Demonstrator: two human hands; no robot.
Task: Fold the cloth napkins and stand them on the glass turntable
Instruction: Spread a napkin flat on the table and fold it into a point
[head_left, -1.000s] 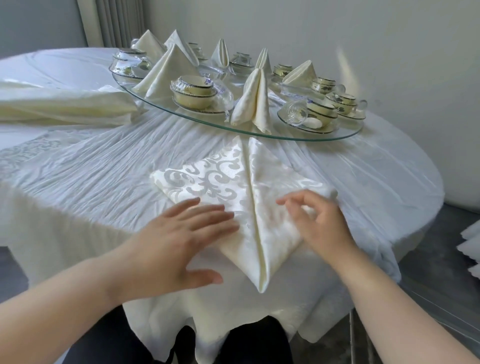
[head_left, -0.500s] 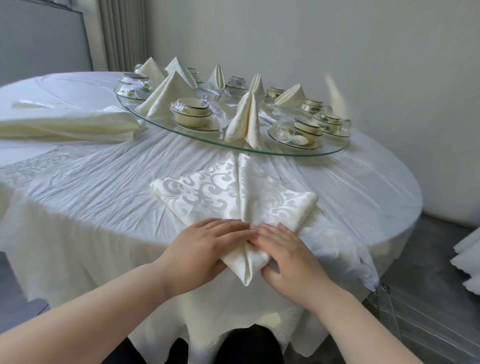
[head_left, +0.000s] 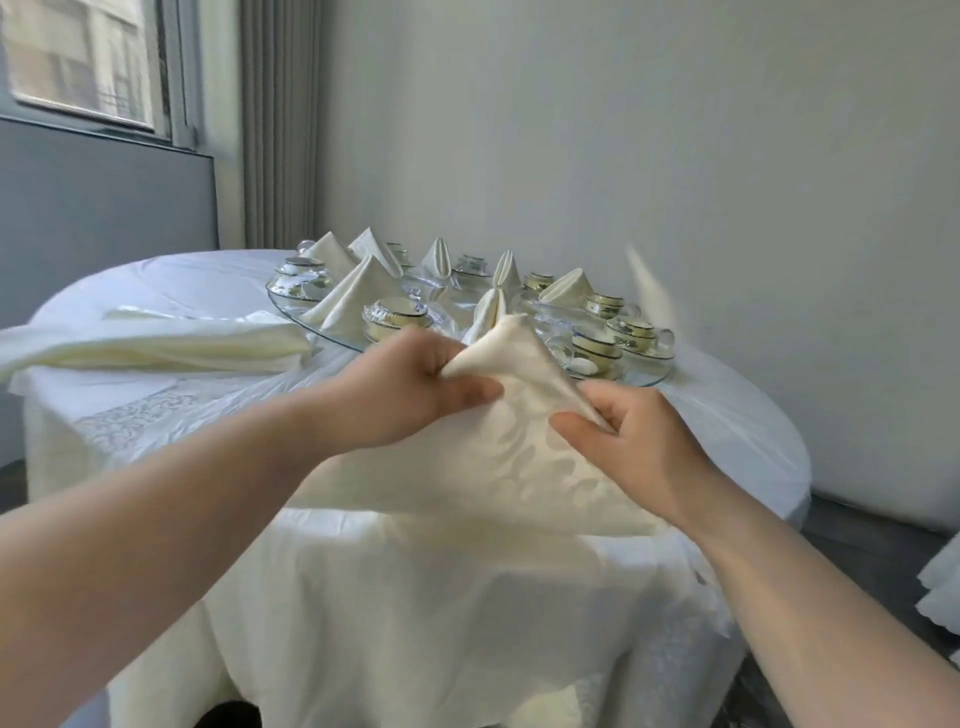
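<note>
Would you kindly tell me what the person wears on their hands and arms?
Nothing that shows. The left hand and right hand are bare: no gloves, no rings, no watch or band at either wrist. Both forearms are uncovered right to the frame's edge, so no sleeve is in view.

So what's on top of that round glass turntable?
On the round glass turntable stand folded cream napkin cones and cream cups on saucers. The patterned cream napkin, pinched by the left hand and right hand, hides part of its near side.
</note>
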